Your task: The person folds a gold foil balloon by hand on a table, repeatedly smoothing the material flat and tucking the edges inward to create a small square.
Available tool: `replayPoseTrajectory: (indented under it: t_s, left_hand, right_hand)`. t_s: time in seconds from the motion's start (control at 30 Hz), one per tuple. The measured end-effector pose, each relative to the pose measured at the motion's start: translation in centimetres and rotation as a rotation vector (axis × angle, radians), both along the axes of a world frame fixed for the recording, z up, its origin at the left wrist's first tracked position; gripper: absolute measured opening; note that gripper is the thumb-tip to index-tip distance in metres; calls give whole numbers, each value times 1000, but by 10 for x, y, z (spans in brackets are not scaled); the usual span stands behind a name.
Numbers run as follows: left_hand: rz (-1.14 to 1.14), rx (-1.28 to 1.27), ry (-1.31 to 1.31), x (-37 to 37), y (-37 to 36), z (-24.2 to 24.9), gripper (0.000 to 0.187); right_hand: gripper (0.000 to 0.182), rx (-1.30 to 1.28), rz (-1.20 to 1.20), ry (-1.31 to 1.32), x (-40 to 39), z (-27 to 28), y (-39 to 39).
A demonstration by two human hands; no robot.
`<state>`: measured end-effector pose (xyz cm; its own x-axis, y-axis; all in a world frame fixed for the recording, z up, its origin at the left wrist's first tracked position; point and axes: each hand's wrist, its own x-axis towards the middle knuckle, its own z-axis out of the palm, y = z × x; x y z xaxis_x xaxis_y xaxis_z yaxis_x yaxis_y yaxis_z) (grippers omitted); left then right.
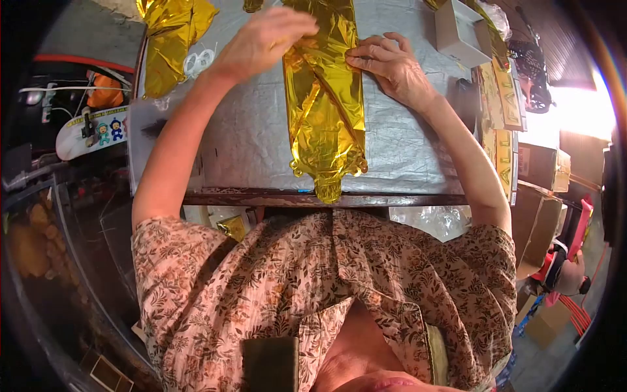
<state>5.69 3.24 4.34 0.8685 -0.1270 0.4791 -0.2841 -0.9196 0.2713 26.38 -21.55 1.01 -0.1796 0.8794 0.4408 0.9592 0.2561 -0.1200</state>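
A flat, shiny gold foil balloon (326,130) lies lengthwise on the table, its scalloped end and rounded tab toward me. The far end runs out at the top of the view. My left hand (271,39) is over the balloon's left edge, slightly blurred, with its fingers stretched out to the right and no grip visible. At the right edge of the foil, my right hand (392,65) has its thumb and forefinger closed on the margin, while the other fingers are bent and raised. Creases run across the foil between both hands.
A silvery sheet covers the table (248,144). More gold foil (173,49) lies at the far left beside white ribbon loops (199,62). An open white box (464,32) stands at the far right. Cardboard boxes (539,215) are right of the table; a skateboard (91,134) is left.
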Motion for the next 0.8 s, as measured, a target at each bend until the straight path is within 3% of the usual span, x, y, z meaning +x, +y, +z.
replayPoseTrajectory:
  t_s: [0.13,0.27,0.43,0.8]
  left_hand:
    - [-5,151,199,-36,-21,-3,52]
    - [-11,172,278,-45,-29,-5,54]
    - [-45,395,216,-49,-29,5,54]
    - [-124,356,203,-34,-35,11,56]
  right_hand:
    - [40,2,12,9,-1,3,1]
    - [34,14,11,49,-3,5,1]
    - [32,37,15,61,-3,5,0]
    - [36,11,-54,34,-2,-1,-2]
